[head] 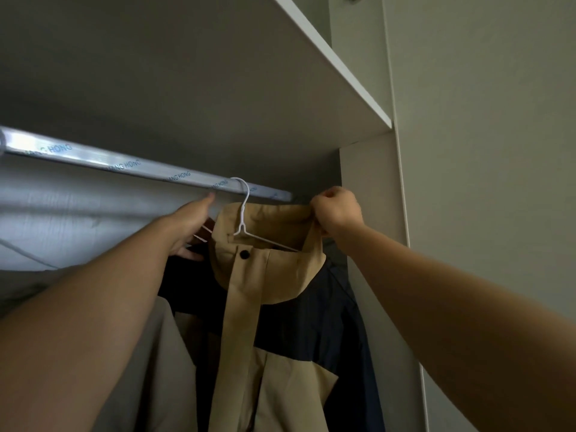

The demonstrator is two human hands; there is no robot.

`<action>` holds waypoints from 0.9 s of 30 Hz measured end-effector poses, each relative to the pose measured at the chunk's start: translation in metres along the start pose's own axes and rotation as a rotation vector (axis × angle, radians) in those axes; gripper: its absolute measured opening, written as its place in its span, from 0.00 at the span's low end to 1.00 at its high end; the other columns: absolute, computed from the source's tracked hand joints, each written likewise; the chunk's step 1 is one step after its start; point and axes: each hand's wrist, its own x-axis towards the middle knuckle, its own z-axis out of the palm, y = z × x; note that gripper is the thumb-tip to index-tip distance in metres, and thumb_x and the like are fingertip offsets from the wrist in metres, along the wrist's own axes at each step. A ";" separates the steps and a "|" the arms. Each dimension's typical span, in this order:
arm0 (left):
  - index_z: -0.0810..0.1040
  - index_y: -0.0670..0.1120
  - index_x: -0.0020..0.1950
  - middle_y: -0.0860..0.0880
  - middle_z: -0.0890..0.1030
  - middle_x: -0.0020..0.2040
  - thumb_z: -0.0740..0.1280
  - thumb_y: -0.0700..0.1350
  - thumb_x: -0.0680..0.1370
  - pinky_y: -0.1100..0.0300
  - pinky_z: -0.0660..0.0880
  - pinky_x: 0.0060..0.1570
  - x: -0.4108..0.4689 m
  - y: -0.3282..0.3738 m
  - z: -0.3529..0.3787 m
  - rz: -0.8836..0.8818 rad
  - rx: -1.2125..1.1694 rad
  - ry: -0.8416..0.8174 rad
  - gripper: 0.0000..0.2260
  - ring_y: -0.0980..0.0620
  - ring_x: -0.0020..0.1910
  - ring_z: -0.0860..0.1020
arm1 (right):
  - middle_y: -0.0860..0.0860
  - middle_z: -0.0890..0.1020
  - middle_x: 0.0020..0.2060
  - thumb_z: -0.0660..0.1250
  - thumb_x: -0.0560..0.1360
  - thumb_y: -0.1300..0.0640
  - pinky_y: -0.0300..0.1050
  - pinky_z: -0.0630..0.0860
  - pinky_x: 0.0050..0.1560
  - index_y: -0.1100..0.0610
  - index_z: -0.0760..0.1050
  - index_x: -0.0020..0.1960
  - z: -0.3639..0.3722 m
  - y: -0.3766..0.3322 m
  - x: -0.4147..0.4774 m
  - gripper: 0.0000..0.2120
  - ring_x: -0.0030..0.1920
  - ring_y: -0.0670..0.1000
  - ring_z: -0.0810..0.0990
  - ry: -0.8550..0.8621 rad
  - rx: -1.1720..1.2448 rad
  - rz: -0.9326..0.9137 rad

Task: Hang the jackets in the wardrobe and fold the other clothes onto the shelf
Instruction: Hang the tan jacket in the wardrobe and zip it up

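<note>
Pale grey wardrobe (pixel 371 213) walls are enclosing the scene under a white shelf board (pixel 327 57). Curled fingers (pixel 321 210) of the right hand (pixel 338 212) are pinching the hood edge of the tan-and-navy hooded jacket (pixel 280 275), which is hanging on a thin white hanger (pixel 244 210) hooked over the silver metal rail (pixel 124 165) near its right end. The left hand (pixel 190 226) is reaching beside the jacket's shoulder with fingers (pixel 208 199) straight, gripping nothing visible. Tugging the hood sideways is probably risking a tilted hanger, letting one shoulder slide off; an upward pull could be lifting the hook clear of the rail, dropping the jacket.
</note>
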 end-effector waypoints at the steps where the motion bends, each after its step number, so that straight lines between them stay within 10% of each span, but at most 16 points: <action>1: 0.77 0.43 0.59 0.39 0.80 0.58 0.56 0.57 0.84 0.47 0.77 0.49 -0.001 -0.005 -0.001 -0.003 -0.014 0.015 0.20 0.43 0.59 0.76 | 0.55 0.82 0.48 0.60 0.80 0.52 0.59 0.81 0.54 0.55 0.77 0.55 0.000 0.012 -0.010 0.10 0.49 0.56 0.82 0.043 0.028 -0.007; 5: 0.80 0.43 0.56 0.44 0.80 0.57 0.65 0.37 0.79 0.50 0.80 0.49 -0.001 -0.020 -0.005 0.003 0.061 0.038 0.07 0.47 0.54 0.77 | 0.50 0.80 0.45 0.54 0.83 0.48 0.57 0.80 0.53 0.52 0.75 0.52 0.013 0.079 -0.040 0.13 0.45 0.51 0.80 0.027 -0.176 -0.027; 15: 0.75 0.49 0.65 0.43 0.76 0.62 0.62 0.46 0.82 0.46 0.73 0.59 -0.012 -0.025 -0.007 0.039 0.536 0.057 0.12 0.41 0.60 0.74 | 0.47 0.75 0.51 0.53 0.81 0.50 0.59 0.71 0.63 0.45 0.68 0.53 0.052 0.093 -0.061 0.06 0.53 0.52 0.75 -0.077 -0.356 -0.150; 21: 0.75 0.57 0.46 0.53 0.75 0.46 0.63 0.45 0.81 0.53 0.72 0.49 -0.005 -0.030 -0.010 0.083 0.492 0.000 0.08 0.49 0.48 0.74 | 0.43 0.74 0.41 0.57 0.80 0.52 0.60 0.68 0.62 0.45 0.68 0.50 0.065 0.045 -0.035 0.03 0.43 0.49 0.74 -0.243 -0.521 -0.277; 27: 0.77 0.57 0.47 0.52 0.78 0.47 0.63 0.48 0.81 0.56 0.74 0.43 0.000 -0.036 -0.011 0.083 0.461 -0.018 0.06 0.51 0.44 0.76 | 0.46 0.75 0.40 0.57 0.82 0.52 0.51 0.75 0.39 0.46 0.64 0.50 0.063 0.043 -0.022 0.03 0.37 0.49 0.75 -0.256 -0.685 -0.428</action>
